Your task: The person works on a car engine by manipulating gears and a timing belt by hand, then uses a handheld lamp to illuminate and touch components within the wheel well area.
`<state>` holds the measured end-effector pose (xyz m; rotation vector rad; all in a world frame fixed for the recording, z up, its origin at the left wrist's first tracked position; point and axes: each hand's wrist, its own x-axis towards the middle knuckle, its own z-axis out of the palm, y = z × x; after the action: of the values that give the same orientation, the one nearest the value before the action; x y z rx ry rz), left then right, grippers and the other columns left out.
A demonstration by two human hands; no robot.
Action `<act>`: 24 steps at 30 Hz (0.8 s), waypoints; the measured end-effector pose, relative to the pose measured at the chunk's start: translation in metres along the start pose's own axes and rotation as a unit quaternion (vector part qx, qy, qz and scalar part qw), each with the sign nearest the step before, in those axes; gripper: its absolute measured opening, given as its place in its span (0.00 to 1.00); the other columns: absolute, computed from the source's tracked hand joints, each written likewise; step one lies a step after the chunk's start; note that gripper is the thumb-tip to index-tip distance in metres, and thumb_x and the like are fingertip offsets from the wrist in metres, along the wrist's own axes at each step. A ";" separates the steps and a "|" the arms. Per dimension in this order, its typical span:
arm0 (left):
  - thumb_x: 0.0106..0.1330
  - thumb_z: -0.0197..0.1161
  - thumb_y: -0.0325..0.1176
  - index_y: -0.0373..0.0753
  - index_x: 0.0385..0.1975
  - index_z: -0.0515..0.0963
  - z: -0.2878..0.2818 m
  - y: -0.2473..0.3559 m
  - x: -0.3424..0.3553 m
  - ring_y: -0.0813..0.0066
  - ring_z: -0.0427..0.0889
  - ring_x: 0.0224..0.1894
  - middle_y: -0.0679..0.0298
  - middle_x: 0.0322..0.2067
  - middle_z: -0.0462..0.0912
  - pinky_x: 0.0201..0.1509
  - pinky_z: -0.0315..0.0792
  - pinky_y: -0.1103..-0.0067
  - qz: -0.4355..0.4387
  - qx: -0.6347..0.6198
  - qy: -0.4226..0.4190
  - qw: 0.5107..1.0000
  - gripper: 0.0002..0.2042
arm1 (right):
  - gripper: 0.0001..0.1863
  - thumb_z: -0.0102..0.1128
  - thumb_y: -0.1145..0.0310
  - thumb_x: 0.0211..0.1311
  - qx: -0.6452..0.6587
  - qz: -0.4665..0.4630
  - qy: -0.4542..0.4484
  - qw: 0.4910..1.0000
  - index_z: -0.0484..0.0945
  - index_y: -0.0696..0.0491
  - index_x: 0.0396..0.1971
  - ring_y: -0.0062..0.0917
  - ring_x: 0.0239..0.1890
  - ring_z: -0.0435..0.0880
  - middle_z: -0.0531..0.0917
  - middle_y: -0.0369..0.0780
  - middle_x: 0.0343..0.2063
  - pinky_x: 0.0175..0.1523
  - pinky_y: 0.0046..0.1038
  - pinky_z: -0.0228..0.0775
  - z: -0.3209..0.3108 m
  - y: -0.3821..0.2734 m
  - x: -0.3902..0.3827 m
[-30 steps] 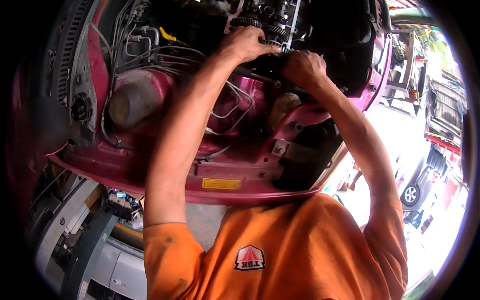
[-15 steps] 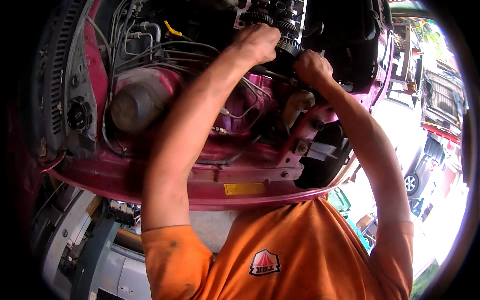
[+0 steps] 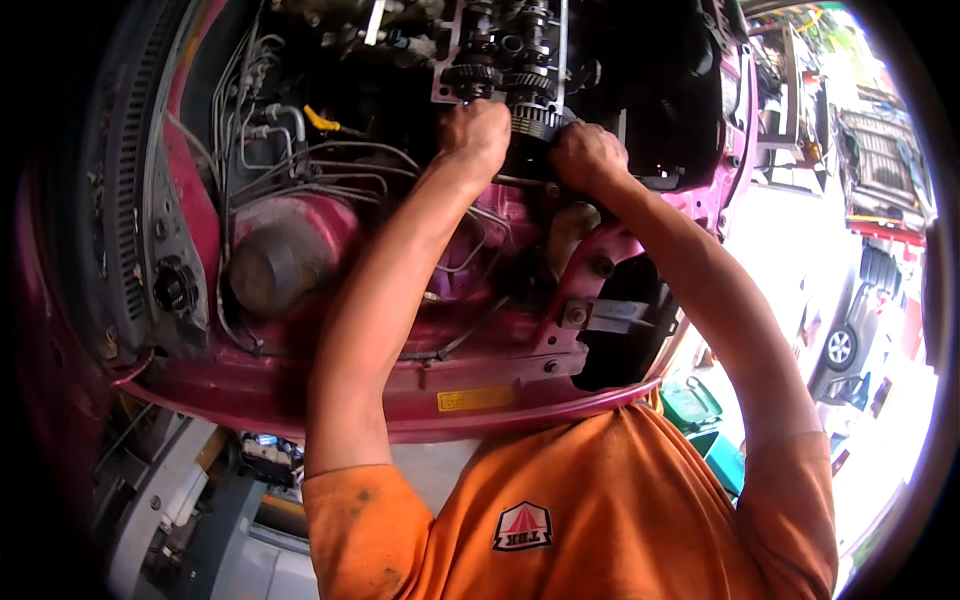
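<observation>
Grip, head view: left hand [image 3: 477, 135] and right hand [image 3: 590, 153] both have bent, curled fingers; the backs of the hands hide the tips, so I cannot tell if they are clamped on anything.
Ribbed wheel: the ribbed wheel [image 3: 535, 121] is between the two hands, at the near end of the open engine [image 3: 511, 46].
Left hand's place: just beside the wheel, on its left, below a toothed gear [image 3: 472, 77].
Right hand's place: just beside the wheel, on its right.
Second gear: this one [image 3: 529, 83] sits right above the ribbed wheel.
Car: dark pink body [image 3: 540, 385], with a yellow sticker [image 3: 476, 399] near its edge.
Left part: thin bent pipes [image 3: 370, 150], a yellow piece [image 3: 321, 119] and a round grey dome [image 3: 278, 268].
Person: orange shirt [image 3: 450, 520], bare arms reaching over the car's edge.
</observation>
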<state>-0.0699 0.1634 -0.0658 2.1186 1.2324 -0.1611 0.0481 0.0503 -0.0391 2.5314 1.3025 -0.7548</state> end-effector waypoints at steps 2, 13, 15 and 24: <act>0.59 0.53 0.27 0.32 0.30 0.83 0.001 -0.003 -0.001 0.45 0.84 0.42 0.42 0.38 0.83 0.45 0.79 0.60 0.045 0.054 -0.003 0.997 0.10 | 0.18 0.57 0.57 0.54 0.026 0.001 0.019 0.999 0.86 0.53 0.36 0.42 0.46 0.85 0.85 0.48 0.42 0.51 0.40 0.78 0.010 0.005 0.005; 0.59 0.55 0.25 0.30 0.28 0.82 0.007 0.004 -0.012 0.44 0.84 0.37 0.42 0.32 0.83 0.39 0.80 0.60 0.114 0.137 0.036 0.983 0.08 | 0.17 0.59 0.57 0.53 0.054 0.023 -0.003 0.998 0.86 0.53 0.36 0.41 0.46 0.85 0.85 0.48 0.41 0.50 0.39 0.78 0.007 0.006 0.002; 0.58 0.56 0.24 0.31 0.28 0.82 0.009 0.003 -0.011 0.44 0.84 0.37 0.43 0.32 0.83 0.40 0.80 0.60 0.126 0.134 0.033 0.982 0.07 | 0.17 0.60 0.57 0.53 0.048 0.017 0.004 0.999 0.86 0.53 0.36 0.41 0.46 0.85 0.85 0.48 0.41 0.51 0.38 0.78 0.005 0.005 -0.001; 0.54 0.60 0.27 0.30 0.27 0.81 0.007 -0.005 -0.008 0.40 0.83 0.38 0.42 0.34 0.82 0.41 0.79 0.58 0.155 0.117 0.035 0.980 0.07 | 0.20 0.62 0.53 0.52 -0.007 0.010 0.018 1.000 0.86 0.53 0.38 0.40 0.48 0.84 0.85 0.46 0.44 0.51 0.37 0.78 0.011 0.003 0.011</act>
<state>-0.0773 0.1546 -0.0704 2.5096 0.9424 -0.0979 0.0517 0.0521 -0.0546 2.5555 1.2859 -0.6953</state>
